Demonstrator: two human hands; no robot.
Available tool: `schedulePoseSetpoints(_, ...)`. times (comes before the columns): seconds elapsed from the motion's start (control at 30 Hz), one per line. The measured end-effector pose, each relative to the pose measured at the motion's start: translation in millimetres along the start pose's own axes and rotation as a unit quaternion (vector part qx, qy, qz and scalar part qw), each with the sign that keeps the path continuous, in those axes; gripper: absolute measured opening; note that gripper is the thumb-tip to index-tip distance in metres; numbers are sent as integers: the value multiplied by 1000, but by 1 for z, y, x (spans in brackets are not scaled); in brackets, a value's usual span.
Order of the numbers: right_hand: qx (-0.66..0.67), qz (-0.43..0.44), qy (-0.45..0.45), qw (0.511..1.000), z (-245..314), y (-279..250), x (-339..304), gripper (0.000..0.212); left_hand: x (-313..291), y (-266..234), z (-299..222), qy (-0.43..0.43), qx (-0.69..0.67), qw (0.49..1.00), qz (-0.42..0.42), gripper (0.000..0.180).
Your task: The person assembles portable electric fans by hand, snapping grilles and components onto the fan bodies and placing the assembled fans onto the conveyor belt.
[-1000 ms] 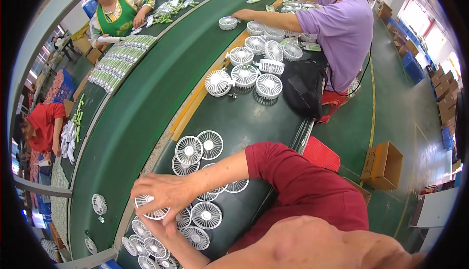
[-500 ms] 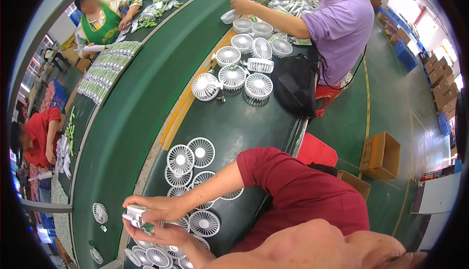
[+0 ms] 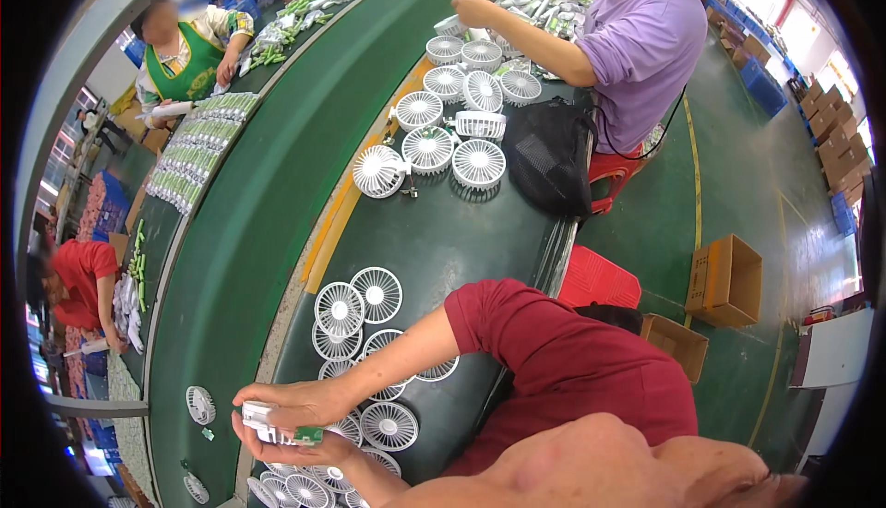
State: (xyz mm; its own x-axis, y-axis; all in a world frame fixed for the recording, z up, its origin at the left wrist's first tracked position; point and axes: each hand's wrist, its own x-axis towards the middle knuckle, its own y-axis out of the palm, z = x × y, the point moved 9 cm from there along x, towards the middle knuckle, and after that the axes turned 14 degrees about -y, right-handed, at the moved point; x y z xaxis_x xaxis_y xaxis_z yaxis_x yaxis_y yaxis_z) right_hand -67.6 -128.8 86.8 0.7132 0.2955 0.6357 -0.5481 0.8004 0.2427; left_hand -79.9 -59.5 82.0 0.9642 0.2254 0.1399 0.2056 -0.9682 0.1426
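Both of my hands are closed on a white fan housing (image 3: 262, 421) with a small green circuit board (image 3: 307, 435) at its side. My right hand (image 3: 300, 401), at the end of the red-sleeved arm, grips it from above. Below it, my left hand (image 3: 318, 453) has its fingers curled around the underside. The palms and fingers hide part of the housing. Beneath and beside my hands lie several round white fan grilles (image 3: 389, 426), loosely overlapping on the dark green table (image 3: 434, 250).
A green conveyor belt (image 3: 231, 240) runs alongside, carrying white fan heads (image 3: 200, 405). Assembled fan heads (image 3: 427, 149) and a black mesh bag (image 3: 552, 159) sit farther up the table. A person in purple (image 3: 637, 47) works there; two others work across the belt.
The housing has turned a little in my hands, and the green board now shows more plainly at its side. My view has tilted slightly.
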Motion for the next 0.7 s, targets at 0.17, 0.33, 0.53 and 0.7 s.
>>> schedulePoseSetpoints(0.17,-221,29,-263,939,32,-2,0,86,1,4,7,-53,-39,998,11,56)
schedulePoseSetpoints(0.33,-355,56,-284,889,32,-7,-1,93,4,5,15,-101,-78,992,15,58)
schedulePoseSetpoints(0.53,-362,27,-255,896,31,-10,1,85,3,9,15,-142,-154,977,34,60)
schedulePoseSetpoints(0.7,-257,36,-216,941,18,-9,0,79,-3,-9,6,63,132,989,-37,50)
